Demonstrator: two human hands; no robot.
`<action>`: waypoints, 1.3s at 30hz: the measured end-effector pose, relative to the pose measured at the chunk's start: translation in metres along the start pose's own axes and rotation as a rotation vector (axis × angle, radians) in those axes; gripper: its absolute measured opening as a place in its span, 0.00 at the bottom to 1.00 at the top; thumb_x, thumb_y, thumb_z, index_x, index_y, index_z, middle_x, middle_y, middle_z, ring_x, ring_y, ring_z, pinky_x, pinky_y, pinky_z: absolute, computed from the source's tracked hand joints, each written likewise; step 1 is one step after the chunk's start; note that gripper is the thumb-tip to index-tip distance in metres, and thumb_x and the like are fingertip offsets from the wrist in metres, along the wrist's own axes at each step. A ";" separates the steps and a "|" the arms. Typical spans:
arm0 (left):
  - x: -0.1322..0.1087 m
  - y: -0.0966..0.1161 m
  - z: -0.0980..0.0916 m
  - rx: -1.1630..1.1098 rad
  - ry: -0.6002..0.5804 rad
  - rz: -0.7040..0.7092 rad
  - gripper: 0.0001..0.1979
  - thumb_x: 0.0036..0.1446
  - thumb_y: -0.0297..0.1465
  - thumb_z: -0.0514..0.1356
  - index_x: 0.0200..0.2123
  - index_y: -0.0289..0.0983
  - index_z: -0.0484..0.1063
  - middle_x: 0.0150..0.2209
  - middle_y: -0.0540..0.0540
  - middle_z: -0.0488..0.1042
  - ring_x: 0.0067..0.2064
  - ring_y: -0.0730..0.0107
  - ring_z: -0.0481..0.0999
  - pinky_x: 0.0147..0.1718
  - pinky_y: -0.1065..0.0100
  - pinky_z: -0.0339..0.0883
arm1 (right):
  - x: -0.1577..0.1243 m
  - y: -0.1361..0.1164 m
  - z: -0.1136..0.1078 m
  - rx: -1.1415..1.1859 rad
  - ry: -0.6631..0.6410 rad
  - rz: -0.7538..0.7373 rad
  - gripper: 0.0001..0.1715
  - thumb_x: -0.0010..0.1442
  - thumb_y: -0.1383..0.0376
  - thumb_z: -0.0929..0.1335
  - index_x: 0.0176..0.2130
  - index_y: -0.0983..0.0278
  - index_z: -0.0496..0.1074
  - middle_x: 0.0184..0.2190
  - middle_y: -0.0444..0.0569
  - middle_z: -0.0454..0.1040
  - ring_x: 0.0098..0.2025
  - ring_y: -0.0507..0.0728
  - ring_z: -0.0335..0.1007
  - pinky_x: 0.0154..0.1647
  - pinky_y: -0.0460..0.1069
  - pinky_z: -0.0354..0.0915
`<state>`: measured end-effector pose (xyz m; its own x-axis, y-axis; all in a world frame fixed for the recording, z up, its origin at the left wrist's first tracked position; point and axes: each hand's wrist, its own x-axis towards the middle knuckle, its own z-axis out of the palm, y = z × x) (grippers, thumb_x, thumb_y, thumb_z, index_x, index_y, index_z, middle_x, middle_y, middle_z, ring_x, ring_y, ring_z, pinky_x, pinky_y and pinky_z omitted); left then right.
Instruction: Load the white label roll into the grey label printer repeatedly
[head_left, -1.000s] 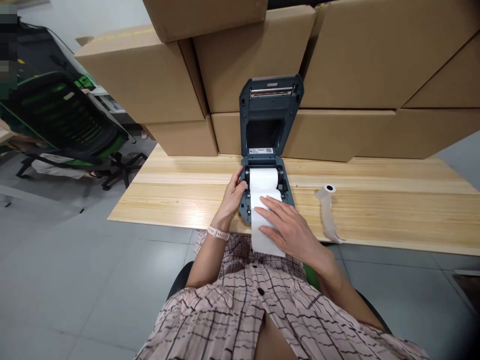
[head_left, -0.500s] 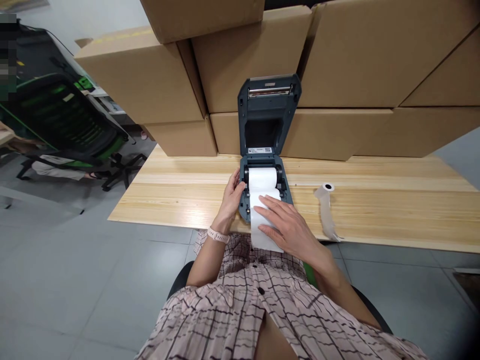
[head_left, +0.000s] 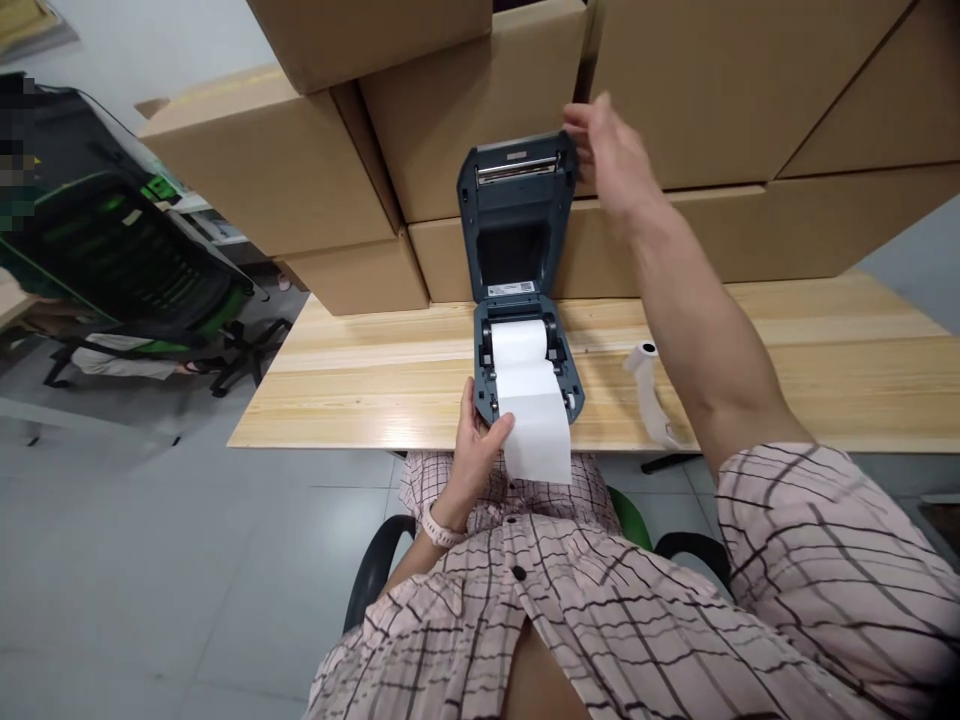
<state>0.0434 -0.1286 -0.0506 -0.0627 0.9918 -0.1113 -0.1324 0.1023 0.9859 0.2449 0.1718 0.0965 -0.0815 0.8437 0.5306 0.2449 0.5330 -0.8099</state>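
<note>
A dark grey label printer [head_left: 525, 385] stands on the wooden table [head_left: 825, 390] with its lid [head_left: 516, 215] swung up. A white paper roll [head_left: 517, 342] sits inside, and its loose strip [head_left: 536, 435] hangs over the table's front edge. My left hand [head_left: 480, 445] pinches the left edge of that strip at the printer's front corner. My right hand [head_left: 611, 150] is raised to the lid's top right corner, fingers curled and touching its edge.
Stacked cardboard boxes [head_left: 712, 110] line the back of the table behind the printer. An emptied paper core with a trailing strip [head_left: 649, 390] lies to the printer's right. A black and green office chair [head_left: 127, 250] stands at the left, on the grey floor.
My right hand left the paper strip and rose to the lid's top corner. My left hand slid from the printer's side down to the strip's edge.
</note>
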 end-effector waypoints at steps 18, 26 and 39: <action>0.013 -0.010 -0.017 0.015 0.163 0.285 0.46 0.67 0.56 0.60 0.80 0.49 0.46 0.82 0.41 0.48 0.82 0.50 0.48 0.78 0.50 0.50 | -0.266 -0.015 0.025 -0.094 -0.035 -0.289 0.14 0.76 0.57 0.65 0.45 0.54 0.80 0.52 0.48 0.84 0.66 0.65 0.74 0.69 0.70 0.66; 0.085 0.080 0.000 0.418 0.059 0.863 0.41 0.62 0.62 0.60 0.71 0.48 0.67 0.78 0.46 0.58 0.83 0.42 0.42 0.79 0.40 0.37 | -0.282 0.003 0.045 0.089 0.086 0.149 0.46 0.67 0.46 0.68 0.76 0.51 0.53 0.79 0.53 0.55 0.80 0.67 0.51 0.78 0.68 0.59; 0.101 0.070 0.013 0.374 -0.232 0.527 0.40 0.59 0.61 0.64 0.67 0.47 0.72 0.75 0.42 0.63 0.82 0.30 0.40 0.73 0.26 0.40 | -0.301 0.020 0.037 0.163 -0.150 0.339 0.55 0.70 0.35 0.63 0.80 0.48 0.37 0.83 0.46 0.42 0.82 0.64 0.46 0.78 0.66 0.59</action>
<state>0.0406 -0.0204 0.0089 0.1943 0.9028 0.3837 0.2111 -0.4205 0.8824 0.2387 -0.0695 -0.0890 -0.1656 0.9668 0.1944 0.1267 0.2163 -0.9681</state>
